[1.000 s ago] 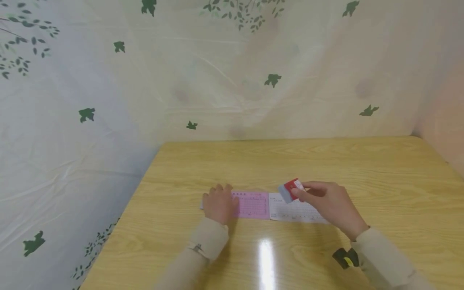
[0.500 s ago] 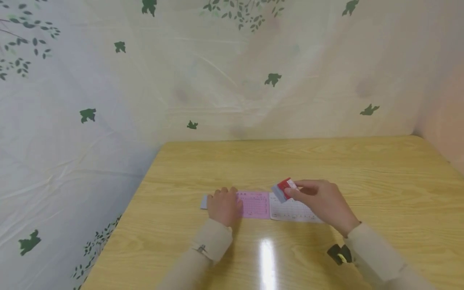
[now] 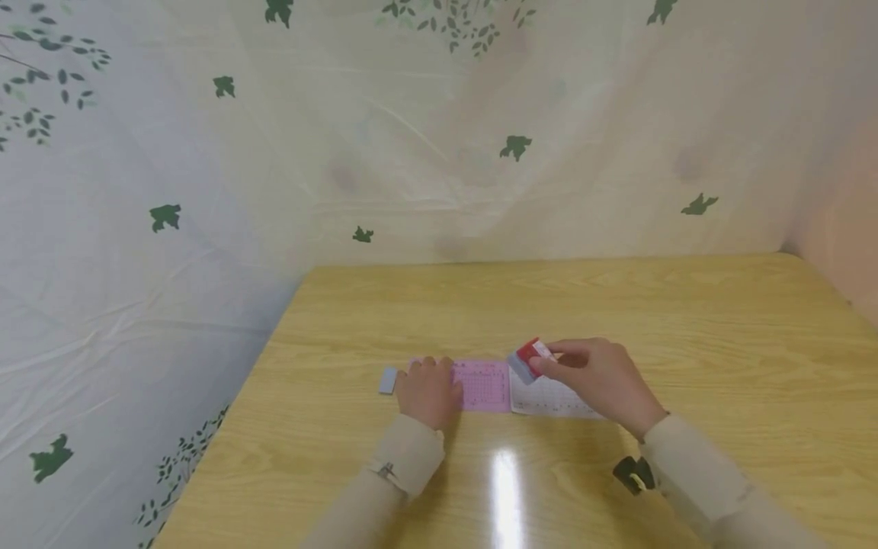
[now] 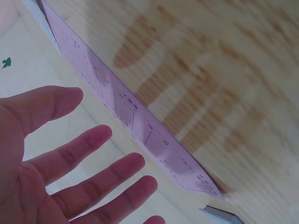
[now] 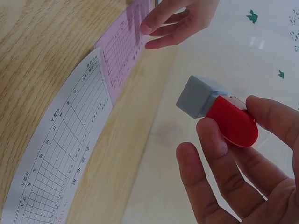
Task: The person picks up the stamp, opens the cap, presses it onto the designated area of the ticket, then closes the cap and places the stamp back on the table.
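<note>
My right hand (image 3: 600, 381) pinches a small red-and-grey stamp (image 5: 219, 109) between thumb and fingers, its grey block end pointing left. The stamp is held above the white printed form (image 3: 555, 400), near where that sheet meets the pink printed form (image 3: 485, 385). Over the left part of the pink form lies my left hand (image 3: 428, 393), fingers spread and fairly straight. In the left wrist view, a gap shows between the left hand (image 4: 84, 172) and the pink form (image 4: 135, 116). A small grey flat piece (image 3: 388, 381) lies just left of that hand; its kind is unclear.
The wood-grain table (image 3: 329, 320) carries the forms near its middle. Behind and to the left hangs a pale cloth (image 3: 439, 168) printed with green leaves and birds. A black-and-yellow piece (image 3: 634, 474) sits beneath the right cuff.
My right hand has moved left with the stamp, toward the seam between the sheets. The left hand has shifted a little right, uncovering the grey piece.
</note>
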A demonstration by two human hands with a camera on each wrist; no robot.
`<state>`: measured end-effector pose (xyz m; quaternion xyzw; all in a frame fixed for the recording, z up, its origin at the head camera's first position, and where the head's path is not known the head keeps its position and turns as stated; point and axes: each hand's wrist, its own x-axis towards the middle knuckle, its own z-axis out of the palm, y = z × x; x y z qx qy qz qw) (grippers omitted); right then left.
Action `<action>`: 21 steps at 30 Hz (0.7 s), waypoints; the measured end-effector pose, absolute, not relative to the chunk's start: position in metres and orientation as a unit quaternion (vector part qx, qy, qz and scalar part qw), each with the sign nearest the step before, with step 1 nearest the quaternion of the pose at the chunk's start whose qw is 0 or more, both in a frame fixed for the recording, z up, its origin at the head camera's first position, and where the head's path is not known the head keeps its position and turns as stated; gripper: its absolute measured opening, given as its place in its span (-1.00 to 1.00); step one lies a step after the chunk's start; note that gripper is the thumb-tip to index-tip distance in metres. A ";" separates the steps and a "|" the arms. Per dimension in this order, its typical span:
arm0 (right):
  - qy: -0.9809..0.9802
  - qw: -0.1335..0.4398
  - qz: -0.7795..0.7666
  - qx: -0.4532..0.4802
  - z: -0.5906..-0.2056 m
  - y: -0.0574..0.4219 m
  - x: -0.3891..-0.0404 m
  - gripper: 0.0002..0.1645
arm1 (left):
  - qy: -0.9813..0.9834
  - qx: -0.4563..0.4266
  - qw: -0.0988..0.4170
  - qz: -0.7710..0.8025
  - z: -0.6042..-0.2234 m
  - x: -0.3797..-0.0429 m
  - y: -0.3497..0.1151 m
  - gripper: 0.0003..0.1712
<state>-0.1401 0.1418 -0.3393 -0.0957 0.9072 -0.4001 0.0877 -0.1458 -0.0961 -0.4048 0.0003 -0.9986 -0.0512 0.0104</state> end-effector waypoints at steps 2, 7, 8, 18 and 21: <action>0.906 0.084 -0.401 -0.103 -0.340 0.142 -0.141 -0.30 | -0.999 0.002 0.010 -0.053 -0.405 -0.145 -0.095 -0.57; 0.905 0.087 -0.404 -0.105 -0.341 0.140 -0.142 -0.34 | -0.998 0.004 0.009 -0.059 -0.406 -0.145 -0.093 -0.61; 0.905 0.088 -0.404 -0.103 -0.342 0.140 -0.143 -0.34 | -0.998 0.004 0.008 -0.059 -0.407 -0.145 -0.093 -0.62; 0.905 0.085 -0.403 -0.111 -0.340 0.134 -0.145 -0.38 | -0.998 0.011 -0.001 -0.064 -0.407 -0.149 -0.092 -0.64; 0.906 0.089 -0.398 -0.113 -0.340 0.132 -0.147 -0.37 | -0.997 0.013 -0.003 -0.074 -0.407 -0.148 -0.092 -0.65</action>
